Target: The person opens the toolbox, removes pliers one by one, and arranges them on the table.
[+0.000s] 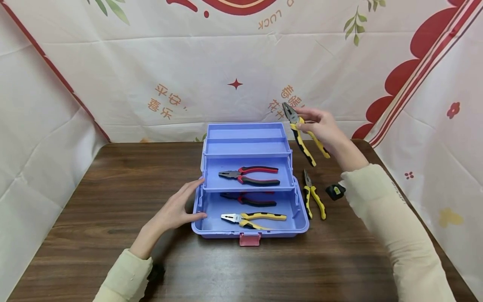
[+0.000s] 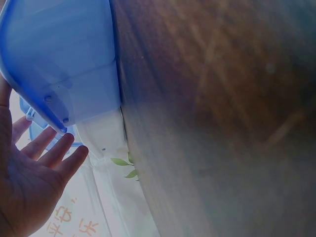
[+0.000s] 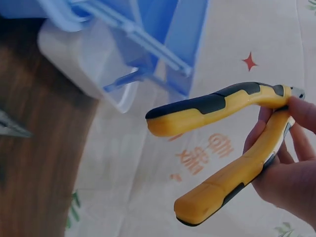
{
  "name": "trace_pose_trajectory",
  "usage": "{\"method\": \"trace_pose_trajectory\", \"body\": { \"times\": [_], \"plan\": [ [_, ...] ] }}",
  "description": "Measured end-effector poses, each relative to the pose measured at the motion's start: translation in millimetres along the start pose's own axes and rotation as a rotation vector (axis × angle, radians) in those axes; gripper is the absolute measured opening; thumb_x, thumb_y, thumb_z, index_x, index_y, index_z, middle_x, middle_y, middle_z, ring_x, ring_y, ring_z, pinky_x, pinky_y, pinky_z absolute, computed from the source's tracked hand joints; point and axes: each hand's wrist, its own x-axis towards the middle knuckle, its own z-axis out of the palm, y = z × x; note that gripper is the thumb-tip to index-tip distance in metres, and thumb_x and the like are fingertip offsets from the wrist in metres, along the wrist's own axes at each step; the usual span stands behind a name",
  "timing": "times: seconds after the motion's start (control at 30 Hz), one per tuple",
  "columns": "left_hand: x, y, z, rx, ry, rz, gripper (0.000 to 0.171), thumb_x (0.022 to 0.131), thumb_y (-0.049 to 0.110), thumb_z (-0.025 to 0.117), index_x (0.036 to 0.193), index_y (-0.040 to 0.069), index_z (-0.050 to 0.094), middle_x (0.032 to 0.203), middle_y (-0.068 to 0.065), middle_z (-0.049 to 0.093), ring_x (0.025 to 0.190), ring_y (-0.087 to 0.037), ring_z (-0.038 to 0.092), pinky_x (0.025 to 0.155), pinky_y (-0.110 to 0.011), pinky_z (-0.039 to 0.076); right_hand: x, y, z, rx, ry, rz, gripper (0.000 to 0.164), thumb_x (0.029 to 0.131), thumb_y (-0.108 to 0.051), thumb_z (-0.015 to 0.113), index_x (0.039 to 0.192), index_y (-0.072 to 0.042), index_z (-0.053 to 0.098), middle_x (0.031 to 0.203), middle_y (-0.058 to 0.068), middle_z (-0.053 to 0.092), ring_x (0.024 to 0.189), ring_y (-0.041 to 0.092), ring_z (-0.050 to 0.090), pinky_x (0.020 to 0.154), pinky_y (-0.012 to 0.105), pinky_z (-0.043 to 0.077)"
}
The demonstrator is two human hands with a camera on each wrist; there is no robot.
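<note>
My right hand (image 1: 318, 126) pinches a pair of yellow-and-black pliers (image 1: 296, 126) near the pivot, raised beside the upper right of the blue toolbox (image 1: 249, 131). In the right wrist view the pliers' handles (image 3: 217, 190) stand spread apart. My left hand (image 1: 175, 209) rests at the toolbox's left wall, fingers spread and fairly straight; the left wrist view shows its fingertips (image 2: 74, 158) at the box's side. Red-and-black pliers (image 1: 260, 181) lie in the middle tray. Below, in the box's bottom, are red-and-black pliers (image 1: 260, 203), partly hidden by the tray, and yellow-and-black pliers (image 1: 264, 216).
Right of the toolbox, yellow needle-nose pliers (image 1: 314, 197) lie on the brown wooden table (image 1: 113, 188). A black object (image 1: 335, 192), probably the wrist camera, is at the right sleeve. A pink latch (image 1: 250, 240) hangs at the box's front. Printed white cloth (image 1: 136, 84) stands behind.
</note>
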Motion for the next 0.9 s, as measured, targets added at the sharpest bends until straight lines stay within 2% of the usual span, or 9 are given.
{"method": "trace_pose_trajectory", "body": {
  "times": [0.13, 0.3, 0.53, 0.7, 0.8, 0.9],
  "plan": [
    [0.1, 0.6, -0.6, -0.004, 0.000, -0.003, 0.088, 0.069, 0.041, 0.072, 0.139, 0.014, 0.026, 0.136, -0.005, 0.033, 0.117, -0.021, 0.036, 0.088, -0.045, 0.035, -6, 15, -10, 0.044, 0.044, 0.076, 0.049, 0.086, -0.011, 0.057, 0.132, -0.008, 0.041, 0.121, 0.011, 0.043, 0.102, 0.020, 0.045, 0.088, 0.035, 0.037],
    [0.2, 0.3, -0.4, -0.004, -0.005, -0.009, 0.088, 0.069, 0.040, 0.073, 0.139, 0.014, 0.026, 0.136, -0.005, 0.032, 0.117, -0.021, 0.036, 0.089, -0.045, 0.035, -12, 37, -22, 0.040, 0.081, 0.139, 0.051, 0.086, -0.016, 0.059, 0.133, -0.009, 0.040, 0.124, 0.014, 0.040, 0.108, 0.023, 0.040, 0.094, 0.041, 0.029],
    [-0.3, -1.0, 0.3, -0.003, -0.007, -0.017, 0.088, 0.069, 0.037, 0.074, 0.139, 0.015, 0.026, 0.136, -0.005, 0.032, 0.118, -0.021, 0.036, 0.089, -0.045, 0.035, -24, 65, -33, 0.053, 0.108, 0.189, 0.053, 0.087, -0.018, 0.057, 0.135, -0.008, 0.036, 0.131, 0.015, 0.035, 0.108, 0.021, 0.042, 0.094, 0.039, 0.031],
    [-0.2, -0.7, 0.3, -0.002, -0.011, -0.027, 0.088, 0.069, 0.038, 0.074, 0.139, 0.015, 0.025, 0.135, -0.007, 0.032, 0.118, -0.022, 0.035, 0.089, -0.046, 0.034, -32, 80, -37, 0.094, 0.105, 0.242, 0.058, 0.087, -0.021, 0.058, 0.137, -0.008, 0.032, 0.139, 0.014, 0.026, 0.119, 0.022, 0.032, 0.096, 0.036, 0.029],
    [0.0, -0.6, 0.4, -0.002, -0.013, -0.024, 0.088, 0.070, 0.039, 0.073, 0.140, 0.015, 0.025, 0.136, -0.007, 0.032, 0.119, -0.022, 0.035, 0.090, -0.046, 0.034, -38, 91, -37, 0.108, 0.114, 0.279, 0.058, 0.086, -0.022, 0.058, 0.137, -0.008, 0.032, 0.136, 0.012, 0.030, 0.114, 0.018, 0.037, 0.091, 0.030, 0.034],
    [0.1, -1.0, 0.4, -0.004, -0.013, -0.021, 0.088, 0.070, 0.040, 0.072, 0.140, 0.016, 0.025, 0.136, -0.006, 0.032, 0.119, -0.021, 0.034, 0.090, -0.045, 0.034, -44, 102, -38, 0.130, 0.127, 0.290, 0.058, 0.086, -0.020, 0.059, 0.136, -0.007, 0.034, 0.122, 0.008, 0.041, 0.098, 0.009, 0.046, 0.080, 0.022, 0.041]
  ]
}}
